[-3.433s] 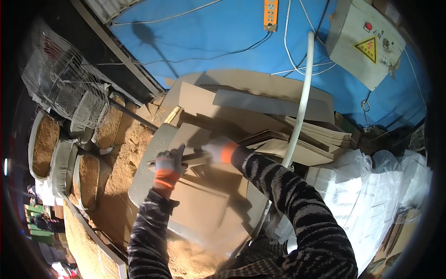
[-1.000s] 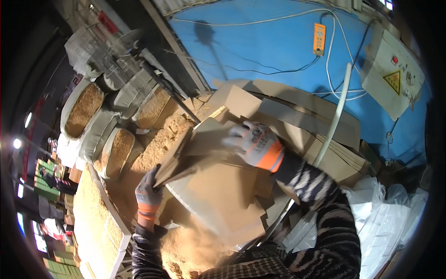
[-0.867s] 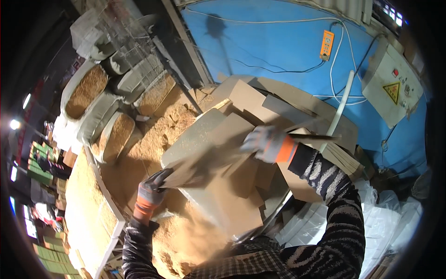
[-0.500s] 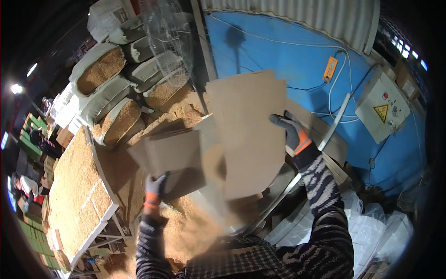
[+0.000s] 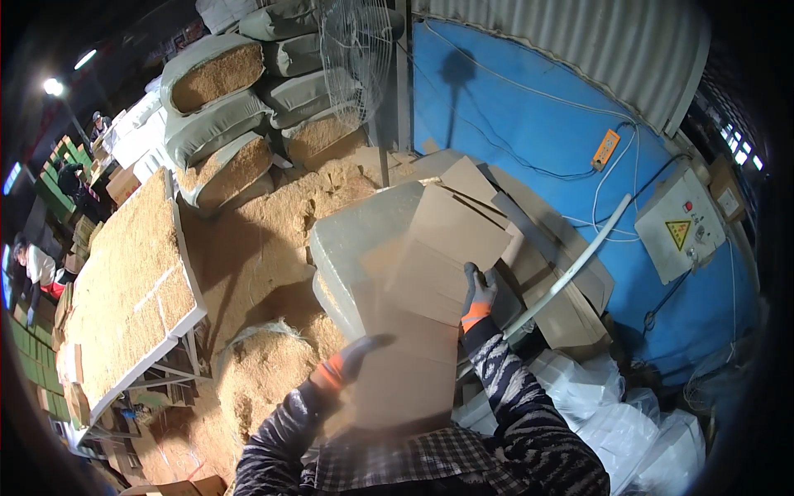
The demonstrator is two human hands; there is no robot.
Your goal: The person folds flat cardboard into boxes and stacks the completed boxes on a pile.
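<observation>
Flat brown cardboard [image 5: 422, 331], with crease lines across it, lies in front of me and reaches down to my checked apron. At its right edge my right hand [image 5: 478, 296], in a grey and orange glove, is closed on it. My left hand [image 5: 351, 364], gloved alike, meets the left edge; motion smears its fingers, so its grip is unclear. Under the cardboard's far part is a grey-green wrapped bale [image 5: 356, 240]. More flat cardboard sheets [image 5: 550, 285] lean beyond my right hand.
Shavings fill a white-framed table [image 5: 136, 289] at left. Cut-open bales [image 5: 219, 78] are stacked behind a wire fan [image 5: 356, 62]. A pale pole [image 5: 579, 260] slants at right, near white plastic-wrapped bundles [image 5: 579, 388] and a control box [image 5: 682, 219] on the blue wall. People work far left.
The separate cardboard piece in my left hand has come right, against the larger cardboard. Both the larger cardboard and my right hand are lower and nearer me. The view has shifted.
</observation>
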